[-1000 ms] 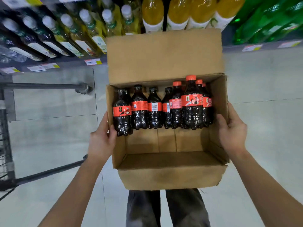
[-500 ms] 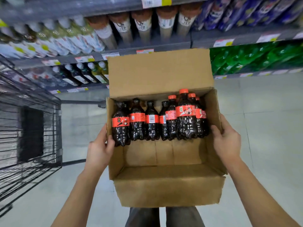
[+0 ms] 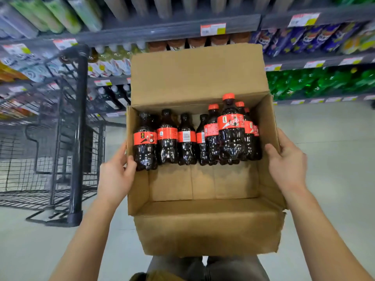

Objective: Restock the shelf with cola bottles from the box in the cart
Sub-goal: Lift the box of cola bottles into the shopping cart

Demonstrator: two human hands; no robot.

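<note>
I hold an open cardboard box (image 3: 203, 181) in front of me, above the floor. My left hand (image 3: 115, 177) grips its left wall and my right hand (image 3: 288, 167) grips its right wall. Several cola bottles (image 3: 231, 134) with red labels lean against the far side of the box; those on the left have black caps, those on the right red caps. The near half of the box floor is bare cardboard. The black wire cart (image 3: 60, 138) stands to my left. Shelves (image 3: 162, 31) of drinks rise ahead.
Green bottles (image 3: 324, 82) fill a low shelf at the right, blue-labelled ones (image 3: 300, 39) sit above them, and pale and yellow bottles (image 3: 109, 63) are behind the cart. Grey tiled floor (image 3: 334, 149) spreads to the right. My legs show below the box.
My view has tilted upward: higher shelves and more of the cart have come into sight. The box stays held between both hands, and the bottles inside have not shifted.
</note>
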